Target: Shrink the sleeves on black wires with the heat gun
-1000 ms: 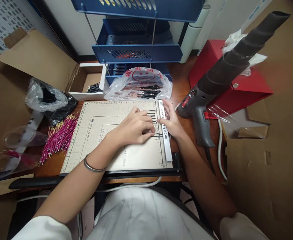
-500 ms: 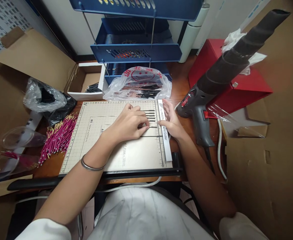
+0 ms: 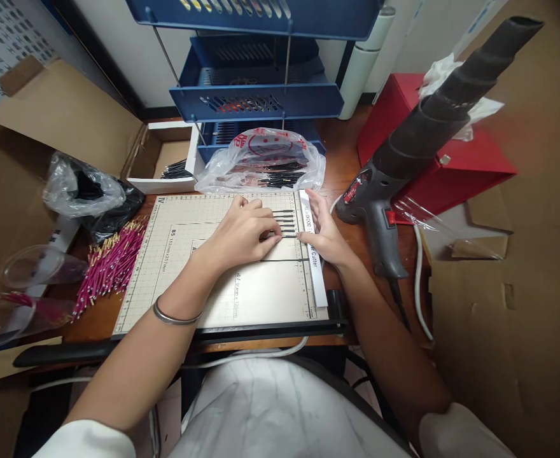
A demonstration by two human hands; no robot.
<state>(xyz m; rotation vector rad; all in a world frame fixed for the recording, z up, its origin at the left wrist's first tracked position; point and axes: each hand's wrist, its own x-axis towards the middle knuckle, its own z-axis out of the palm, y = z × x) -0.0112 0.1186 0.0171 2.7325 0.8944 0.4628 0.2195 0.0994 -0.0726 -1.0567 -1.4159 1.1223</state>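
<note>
A beige paper cutter board with a printed grid lies in front of me. Several thin black tube pieces lie in a row near its right edge, next to the white ruler strip. My left hand rests on the board, fingers curled, fingertips pressing on the black pieces. My right hand lies along the ruler strip with fingers stretched out, touching the tube ends.
A heat gun stands at the right by a red box. A plastic bag of black tubes lies behind the board. Pink wires and plastic cups are at the left. Blue trays stand behind.
My left hand has slid up the board toward the far end, gathering the black pieces closer together. My right hand shifted slightly up along the ruler strip.
</note>
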